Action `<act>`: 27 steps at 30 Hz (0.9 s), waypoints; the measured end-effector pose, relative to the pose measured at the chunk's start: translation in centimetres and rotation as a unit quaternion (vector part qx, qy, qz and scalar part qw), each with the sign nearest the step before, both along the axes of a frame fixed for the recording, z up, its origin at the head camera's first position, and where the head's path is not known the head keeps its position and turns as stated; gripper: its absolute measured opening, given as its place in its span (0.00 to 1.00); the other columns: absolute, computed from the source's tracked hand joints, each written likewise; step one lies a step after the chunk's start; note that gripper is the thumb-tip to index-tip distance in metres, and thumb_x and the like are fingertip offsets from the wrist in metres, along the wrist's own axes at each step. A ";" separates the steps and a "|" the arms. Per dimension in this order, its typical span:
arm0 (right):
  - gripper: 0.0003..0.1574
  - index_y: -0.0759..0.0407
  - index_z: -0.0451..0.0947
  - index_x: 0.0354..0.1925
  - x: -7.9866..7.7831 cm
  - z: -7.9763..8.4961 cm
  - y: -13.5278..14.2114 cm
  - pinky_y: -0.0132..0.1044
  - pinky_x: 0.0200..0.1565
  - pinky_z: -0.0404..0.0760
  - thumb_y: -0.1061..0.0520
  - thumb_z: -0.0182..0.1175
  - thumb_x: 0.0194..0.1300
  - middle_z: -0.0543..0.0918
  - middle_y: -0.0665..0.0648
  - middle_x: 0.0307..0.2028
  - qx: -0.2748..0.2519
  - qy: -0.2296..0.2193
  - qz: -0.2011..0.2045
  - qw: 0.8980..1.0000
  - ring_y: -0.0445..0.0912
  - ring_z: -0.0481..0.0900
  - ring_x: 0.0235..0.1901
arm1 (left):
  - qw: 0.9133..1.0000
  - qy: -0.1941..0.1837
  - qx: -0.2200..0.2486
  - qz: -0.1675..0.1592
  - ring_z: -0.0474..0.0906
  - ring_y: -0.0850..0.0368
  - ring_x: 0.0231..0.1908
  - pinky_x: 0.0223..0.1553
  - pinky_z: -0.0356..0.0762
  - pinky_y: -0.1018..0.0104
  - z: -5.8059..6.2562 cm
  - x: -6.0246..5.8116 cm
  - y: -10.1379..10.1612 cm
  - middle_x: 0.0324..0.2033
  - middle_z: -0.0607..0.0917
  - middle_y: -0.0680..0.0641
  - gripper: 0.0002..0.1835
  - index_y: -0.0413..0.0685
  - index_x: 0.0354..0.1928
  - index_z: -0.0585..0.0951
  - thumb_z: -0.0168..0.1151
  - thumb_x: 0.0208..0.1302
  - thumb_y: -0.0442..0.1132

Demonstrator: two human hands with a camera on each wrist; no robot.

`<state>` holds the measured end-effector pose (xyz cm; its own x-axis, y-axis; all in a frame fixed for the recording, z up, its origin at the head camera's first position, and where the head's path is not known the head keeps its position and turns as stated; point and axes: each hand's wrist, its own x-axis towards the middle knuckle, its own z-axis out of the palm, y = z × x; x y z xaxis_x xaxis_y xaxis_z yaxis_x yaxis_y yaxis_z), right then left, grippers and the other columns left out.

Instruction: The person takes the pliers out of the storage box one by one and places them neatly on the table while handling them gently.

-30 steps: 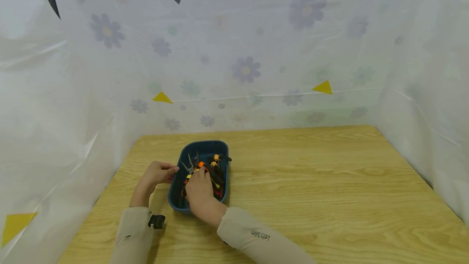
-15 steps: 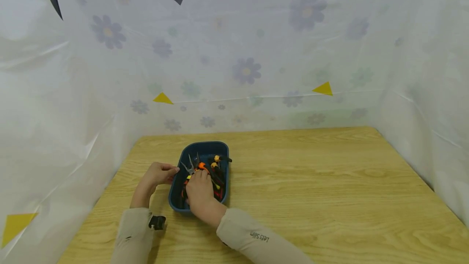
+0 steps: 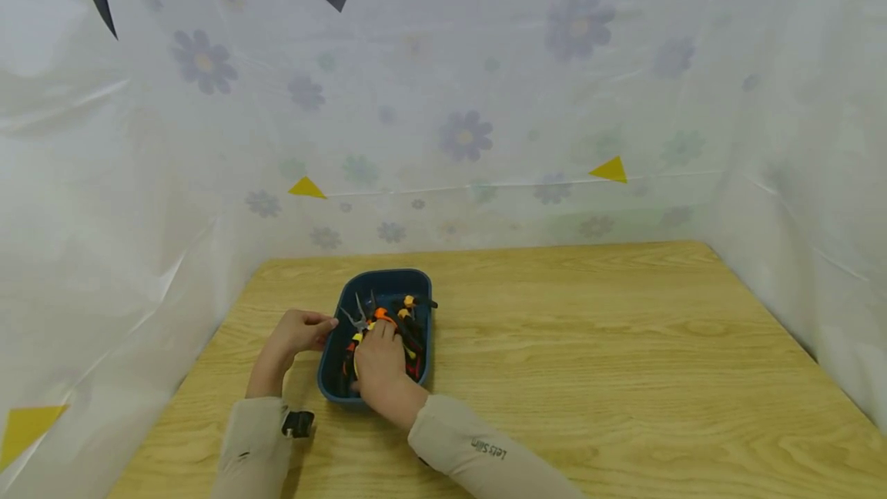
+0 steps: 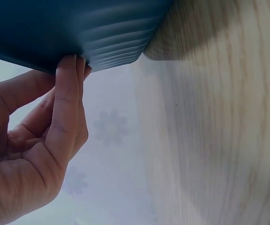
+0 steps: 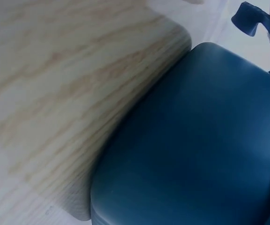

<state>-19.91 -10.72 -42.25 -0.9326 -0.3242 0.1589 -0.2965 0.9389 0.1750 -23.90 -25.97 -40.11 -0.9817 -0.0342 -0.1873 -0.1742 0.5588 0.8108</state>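
Note:
A dark blue plastic bin (image 3: 391, 280) holds several pliers with black, orange, yellow and red handles. My left hand (image 3: 298, 329) pinches the bin's left rim; in the left wrist view, the fingers (image 4: 65, 108) press against its ribbed outer wall. My right hand (image 3: 379, 360) reaches down inside the bin, its fingers curled over a pair of pliers (image 3: 359, 322) whose slim metal jaws point up and left. A yellow handle edge shows beside the hand; the fingertips are hidden. In the right wrist view the bin's smooth outer wall (image 5: 186, 140) covers the hand's work.
Black-handled pliers (image 3: 424, 303) poke over the bin's right rim. The bin stands on a wood-grain table (image 3: 589, 345), left of its middle. A white plastic curtain (image 3: 471, 98) with flowers surrounds the table on three sides.
My right hand has shifted slightly to the right inside the bin, and a yellow handle edge now shows at its left. The left hand stays at the rim.

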 end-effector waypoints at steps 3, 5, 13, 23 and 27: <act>0.59 0.60 0.72 0.51 -0.2 0.0 0.1 0.33 0.41 0.73 0.21 0.59 0.30 0.68 0.61 0.44 0.001 -0.014 -0.011 1.000 0.50 0.64 0.44 | 1.000 0.001 0.000 0.002 0.78 0.56 0.29 0.35 0.79 0.57 0.0 0.0 0.1 0.32 0.81 0.41 0.19 0.30 0.48 0.75 0.54 0.62 0.40; 0.60 0.61 0.71 0.52 -0.3 0.1 0.2 0.34 0.43 0.73 0.19 0.57 0.31 0.67 0.62 0.46 0.006 -0.019 -0.018 1.000 0.52 0.63 0.46 | 1.000 0.001 0.000 0.001 0.78 0.55 0.29 0.35 0.79 0.57 0.1 0.1 0.1 0.33 0.81 0.41 0.19 0.29 0.48 0.75 0.54 0.62 0.39; 0.65 0.63 0.70 0.51 -0.5 -0.1 0.4 0.37 0.46 0.71 0.17 0.57 0.26 0.67 0.64 0.45 -0.006 -0.002 -0.025 1.000 0.53 0.64 0.45 | 1.000 0.004 0.003 -0.004 0.80 0.52 0.29 0.35 0.79 0.58 0.4 0.3 0.1 0.33 0.81 0.38 0.20 0.27 0.48 0.74 0.54 0.62 0.40; 0.65 0.62 0.70 0.48 -0.4 -0.5 0.2 0.37 0.43 0.72 0.17 0.58 0.21 0.68 0.63 0.43 -0.023 0.016 -0.015 0.999 0.52 0.65 0.43 | 1.000 0.015 0.011 -0.003 0.80 0.52 0.29 0.35 0.79 0.56 0.2 0.5 -0.3 0.32 0.81 0.39 0.20 0.27 0.47 0.75 0.55 0.62 0.40; 0.64 0.63 0.69 0.47 -0.3 -0.4 0.2 0.36 0.41 0.73 0.17 0.59 0.22 0.70 0.61 0.40 -0.041 0.022 -0.010 0.999 0.50 0.66 0.40 | 1.000 0.005 0.008 0.003 0.80 0.53 0.29 0.35 0.79 0.57 0.3 0.4 -0.3 0.32 0.81 0.40 0.20 0.28 0.48 0.74 0.54 0.62 0.40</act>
<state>-20.22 -10.49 -42.69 -0.9306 -0.2894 0.2242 -0.2709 0.9563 0.1101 -23.48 -26.28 -39.86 -0.9832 -0.0378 -0.1786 -0.1701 0.5442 0.8215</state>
